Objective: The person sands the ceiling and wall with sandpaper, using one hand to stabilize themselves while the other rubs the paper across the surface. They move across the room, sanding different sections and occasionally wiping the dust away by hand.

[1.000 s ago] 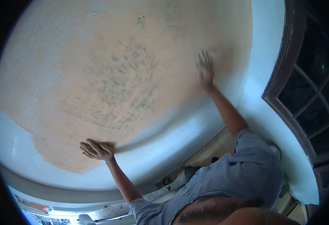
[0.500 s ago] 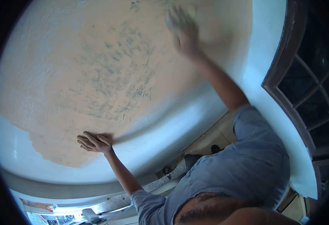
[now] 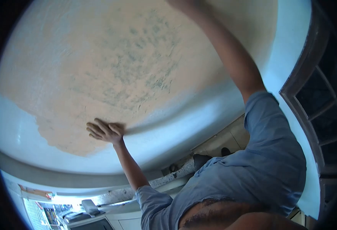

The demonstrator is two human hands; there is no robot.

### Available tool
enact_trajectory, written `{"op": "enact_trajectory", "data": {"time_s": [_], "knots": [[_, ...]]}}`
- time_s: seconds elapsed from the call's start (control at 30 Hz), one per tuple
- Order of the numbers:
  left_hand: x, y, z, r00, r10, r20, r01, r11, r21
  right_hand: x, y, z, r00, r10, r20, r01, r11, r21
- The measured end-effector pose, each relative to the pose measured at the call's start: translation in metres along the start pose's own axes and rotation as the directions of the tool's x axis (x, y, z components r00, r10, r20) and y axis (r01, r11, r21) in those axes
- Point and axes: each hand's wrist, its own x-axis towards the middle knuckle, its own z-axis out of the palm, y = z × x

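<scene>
My left hand (image 3: 105,132) lies flat on the wall (image 3: 72,69), fingers spread, with nothing in it. It touches a large tan, filler-like patch near the lower edge of that patch. My right arm reaches up to the top edge of the view, where only the blurred base of my right hand (image 3: 184,4) shows. Its fingers are cut off, so whatever they hold is hidden. Dark greenish scuffs (image 3: 137,57) mark the middle of the tan patch, between and above my hands.
Pale blue wall surface (image 3: 199,111) borders the tan patch below and at the right. A dark-framed window with a grille (image 3: 322,103) stands at far right. Below are a tiled floor (image 3: 230,134), a ledge (image 3: 116,195) and some equipment (image 3: 88,209) at bottom left.
My right hand has moved up, mostly out of view; earlier it was blurred over a pale pad-like thing on the wall. The view has shifted, while my left hand stays flat on the wall.
</scene>
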Motion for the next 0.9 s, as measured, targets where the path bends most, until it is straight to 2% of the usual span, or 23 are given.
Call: {"op": "enact_trajectory", "data": {"time_s": [0.03, 0.07, 0.1, 0.17, 0.27, 0.33, 0.37, 0.4, 0.43, 0.47, 0.5, 0.53, 0.57, 0.6, 0.63, 0.67, 0.73, 0.83, 0.9], "knots": [[-0.001, -0.003, 0.001, 1.000, 0.001, 0.010, -0.001, 1.000, 0.008, -0.045, -0.008, 0.011, 0.930, 0.204, 0.307, -0.174, 0.977, -0.120], [-0.001, -0.007, 0.002, 1.000, 0.000, 0.017, -0.001, 1.000, 0.016, -0.093, -0.026, 0.005, 0.993, 0.049, 0.109, -0.052, 0.998, 0.021], [0.004, -0.011, 0.003, 1.000, -0.011, 0.022, 0.010, 0.999, 0.035, -0.144, -0.042, -0.002, 0.990, -0.081, -0.112, 0.096, 0.986, 0.133], [0.017, -0.020, -0.004, 0.998, -0.030, 0.055, 0.026, 0.996, 0.081, -0.240, -0.043, 0.025, 0.986, -0.121, -0.118, 0.146, 0.960, 0.239], [0.044, -0.028, -0.010, 0.989, -0.141, 0.041, 0.139, 0.989, 0.056, -0.203, -0.036, 0.010, 0.962, -0.242, -0.127, 0.264, 0.942, 0.206], [0.050, -0.028, -0.007, 0.987, -0.157, 0.028, 0.155, 0.987, 0.048, -0.119, -0.028, -0.005, 0.930, -0.289, -0.226, 0.326, 0.934, 0.148], [0.050, -0.028, -0.007, 0.989, -0.147, 0.015, 0.146, 0.988, 0.056, -0.077, -0.012, 0.009, 1.000, -0.020, -0.009, 0.021, 0.984, 0.179], [0.048, -0.029, -0.008, 0.990, -0.139, 0.005, 0.139, 0.988, 0.068, -0.044, -0.005, 0.019, 0.945, 0.251, 0.210, -0.284, 0.947, 0.148], [0.048, -0.028, -0.008, 0.991, -0.136, 0.008, 0.135, 0.988, 0.074, -0.015, -0.019, 0.007, 0.944, 0.253, 0.213, -0.288, 0.945, 0.153], [0.048, -0.028, -0.006, 0.990, -0.138, -0.007, 0.138, 0.988, 0.065, 0.015, -0.037, -0.006, 0.996, 0.075, -0.058, -0.069, 0.994, 0.089], [0.047, -0.028, -0.006, 0.990, -0.138, -0.015, 0.138, 0.989, 0.057, 0.023, -0.049, -0.014, 0.945, -0.127, -0.302, 0.124, 0.992, -0.028], [0.046, -0.028, -0.007, 0.991, -0.131, 0.005, 0.131, 0.989, 0.064, 0.002, -0.056, -0.014, 0.951, -0.114, -0.288, 0.113, 0.993, -0.018], [0.046, -0.027, -0.007, 0.991, -0.132, 0.002, 0.131, 0.989, 0.061, -0.034, -0.064, -0.012, 0.996, 0.048, 0.077, -0.051, 0.998, 0.032], [0.047, -0.027, -0.008, 0.991, -0.133, -0.005, 0.133, 0.989, 0.058, -0.073, -0.072, -0.010, 0.883, 0.186, 0.431, -0.216, 0.976, 0.022], [0.047, -0.026, -0.009, 0.990, -0.144, 0.012, 0.143, 0.988, 0.051, -0.124, -0.076, -0.002, 0.982, 0.036, 0.188, -0.052, 0.995, 0.083], [0.049, -0.027, -0.009, 0.990, -0.139, 0.012, 0.138, 0.989, 0.056, -0.182, -0.077, 0.011, 0.990, -0.114, -0.081, 0.121, 0.988, 0.096], [0.047, -0.028, -0.009, 0.990, -0.142, 0.014, 0.141, 0.989, 0.054, -0.296, -0.078, 0.041, 0.992, -0.106, -0.062, 0.119, 0.952, 0.282], [0.047, -0.031, -0.007, 0.992, -0.128, 0.016, 0.127, 0.990, 0.061, -0.272, -0.077, 0.028, 0.986, -0.165, -0.022, 0.162, 0.919, 0.360], [0.047, -0.029, -0.006, 0.993, -0.117, 0.025, 0.115, 0.991, 0.062, -0.183, -0.071, 0.020, 0.901, -0.366, -0.234, 0.420, 0.871, 0.255]]}}
